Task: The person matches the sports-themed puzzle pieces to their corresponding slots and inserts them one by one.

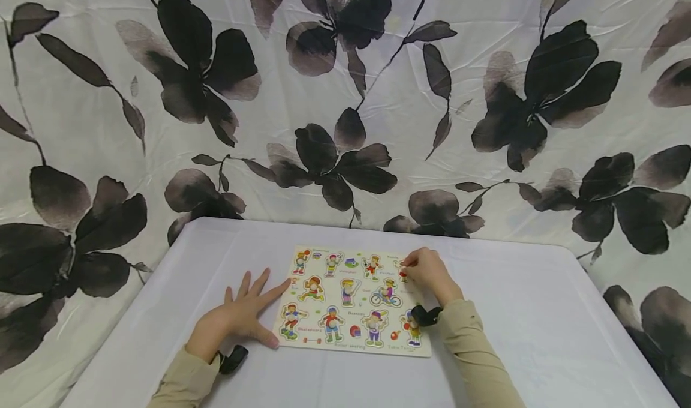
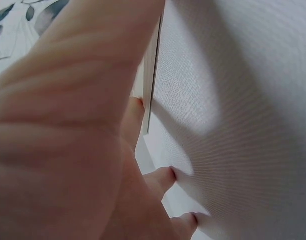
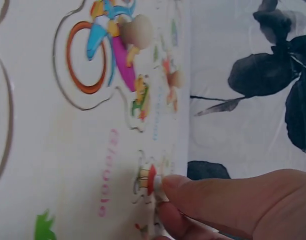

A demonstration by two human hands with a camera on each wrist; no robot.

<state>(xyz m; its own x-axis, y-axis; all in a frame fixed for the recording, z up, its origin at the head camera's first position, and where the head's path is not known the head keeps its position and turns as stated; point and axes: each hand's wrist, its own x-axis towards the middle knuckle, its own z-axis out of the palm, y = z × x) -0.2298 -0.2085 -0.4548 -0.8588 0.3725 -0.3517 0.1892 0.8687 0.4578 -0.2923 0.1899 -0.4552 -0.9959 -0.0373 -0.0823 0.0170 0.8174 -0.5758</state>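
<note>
A wooden knob puzzle board (image 1: 331,294) printed with children playing sports lies on the white table. My left hand (image 1: 240,315) is spread at its left side, with index finger and thumb at the board's edge. In the left wrist view, a fingertip (image 2: 137,103) meets the pale wooden edge. At the upper right corner, my right hand (image 1: 429,273) pinches a small figure piece (image 3: 150,180) with red on it between thumb and finger. The fingers partly cover this piece, which overlaps its place on the board. A bicycle rider piece (image 1: 385,294) sits in the board nearby.
Several other figure pieces fill the board, among them a table tennis player (image 1: 413,329) beneath the right wrist. Black wrist cameras (image 1: 233,360) are strapped on both wrists. White tabletop (image 1: 540,324) extends around the board. Behind the table hangs a floral curtain (image 1: 410,126).
</note>
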